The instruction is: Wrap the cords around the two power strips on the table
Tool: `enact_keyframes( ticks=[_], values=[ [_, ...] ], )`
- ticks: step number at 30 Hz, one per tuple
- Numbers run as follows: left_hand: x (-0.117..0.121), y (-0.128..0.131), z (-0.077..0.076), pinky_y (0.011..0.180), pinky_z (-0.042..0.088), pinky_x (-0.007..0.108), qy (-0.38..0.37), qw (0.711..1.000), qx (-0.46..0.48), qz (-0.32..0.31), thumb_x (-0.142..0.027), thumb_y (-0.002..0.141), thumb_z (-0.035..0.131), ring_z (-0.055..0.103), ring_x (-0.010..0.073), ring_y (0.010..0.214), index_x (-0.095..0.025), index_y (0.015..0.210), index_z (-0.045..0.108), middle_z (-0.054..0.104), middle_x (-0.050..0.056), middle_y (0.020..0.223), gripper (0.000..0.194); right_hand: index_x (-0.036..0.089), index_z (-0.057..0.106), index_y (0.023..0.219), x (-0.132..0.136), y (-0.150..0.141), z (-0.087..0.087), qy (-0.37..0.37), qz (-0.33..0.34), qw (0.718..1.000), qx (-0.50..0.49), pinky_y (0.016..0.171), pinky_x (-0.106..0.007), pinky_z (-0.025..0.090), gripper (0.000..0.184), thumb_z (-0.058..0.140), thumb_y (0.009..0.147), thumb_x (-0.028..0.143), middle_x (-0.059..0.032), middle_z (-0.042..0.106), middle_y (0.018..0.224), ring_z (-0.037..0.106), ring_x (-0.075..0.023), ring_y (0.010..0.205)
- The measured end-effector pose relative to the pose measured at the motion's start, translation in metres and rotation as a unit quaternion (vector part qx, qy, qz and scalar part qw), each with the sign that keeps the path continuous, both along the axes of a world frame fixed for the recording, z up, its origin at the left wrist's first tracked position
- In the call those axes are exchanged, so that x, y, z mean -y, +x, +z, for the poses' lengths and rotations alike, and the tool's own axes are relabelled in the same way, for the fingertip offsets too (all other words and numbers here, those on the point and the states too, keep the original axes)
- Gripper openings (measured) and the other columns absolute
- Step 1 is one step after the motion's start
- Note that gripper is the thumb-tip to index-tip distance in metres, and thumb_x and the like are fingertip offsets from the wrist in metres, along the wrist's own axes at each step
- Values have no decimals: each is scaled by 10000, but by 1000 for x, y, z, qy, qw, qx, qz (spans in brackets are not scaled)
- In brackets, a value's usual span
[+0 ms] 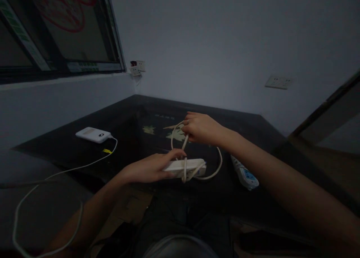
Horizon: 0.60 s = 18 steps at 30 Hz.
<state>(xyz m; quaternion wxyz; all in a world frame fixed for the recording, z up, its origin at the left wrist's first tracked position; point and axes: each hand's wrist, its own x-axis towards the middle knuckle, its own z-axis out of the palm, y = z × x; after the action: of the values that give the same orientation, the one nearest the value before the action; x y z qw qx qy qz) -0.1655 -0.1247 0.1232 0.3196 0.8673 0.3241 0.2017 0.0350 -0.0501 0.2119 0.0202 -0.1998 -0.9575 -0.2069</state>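
Note:
Near the front edge of the dark table, my left hand (153, 168) is closed around one end of a white power strip (194, 163). A white cord (218, 168) wraps around the strip's other end and loops out to the right and up behind it. Above the strip, my right hand (201, 127) pinches a length of this cord, which runs down tautly to the strip. A ring sits on one of its fingers. My left palm hides part of the strip, and the cord's plug cannot be made out.
A second power strip with blue sockets (244, 175) lies to the right, partly behind my right forearm. At left, a white power bank (92, 134) has a thin white cable (75, 168) trailing off the table (135, 104). Wall sockets (278, 81) are at the back.

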Motion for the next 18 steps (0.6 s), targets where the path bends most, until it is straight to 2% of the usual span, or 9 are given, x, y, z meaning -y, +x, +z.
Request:
enact_keyframes(
  ticks=[3, 6, 8, 13, 18],
  values=[
    [-8, 0, -11, 929, 416, 358, 0, 999, 17, 46, -257, 785, 621, 581, 271, 1098, -238, 1315, 398, 569, 106, 1276, 575, 120, 703, 795, 8, -3, 1, 18, -36, 999, -1, 940, -400, 370, 116, 613, 791, 193, -86, 674, 779, 595, -202, 834],
    [-18, -2, -18, 961, 394, 387, 2, 995, 54, 83, -268, 783, 629, 556, 287, 1143, -226, 1374, 320, 543, 128, 1314, 669, 128, 700, 760, 17, -5, 4, 4, -53, 999, -9, 793, -355, 415, 117, 604, 781, 191, -88, 669, 745, 608, -206, 771],
    [-23, -3, -20, 986, 374, 407, 8, 991, 79, 108, -270, 787, 623, 532, 291, 1177, -229, 1415, 276, 520, 128, 1344, 719, 146, 691, 737, 22, -5, 6, -9, -60, 998, -16, 688, -311, 402, 124, 591, 788, 201, -70, 659, 704, 598, -188, 705],
    [-32, -8, -22, 1033, 327, 438, 46, 978, 124, 162, -311, 809, 601, 504, 282, 1196, -213, 1313, 470, 533, 116, 1329, 530, 185, 673, 857, 32, 2, 4, -80, -73, 991, -76, 572, -252, 312, 179, 562, 862, 325, -32, 648, 704, 551, -137, 613],
    [-35, -15, -24, 1068, 285, 449, 39, 949, 211, 230, -323, 776, 645, 464, 273, 1230, -212, 1268, 492, 520, 111, 1334, 527, 173, 635, 876, 41, 9, -12, -163, -76, 973, -143, 560, -254, 282, 268, 430, 947, 332, -27, 617, 689, 518, -124, 587]
  ],
)
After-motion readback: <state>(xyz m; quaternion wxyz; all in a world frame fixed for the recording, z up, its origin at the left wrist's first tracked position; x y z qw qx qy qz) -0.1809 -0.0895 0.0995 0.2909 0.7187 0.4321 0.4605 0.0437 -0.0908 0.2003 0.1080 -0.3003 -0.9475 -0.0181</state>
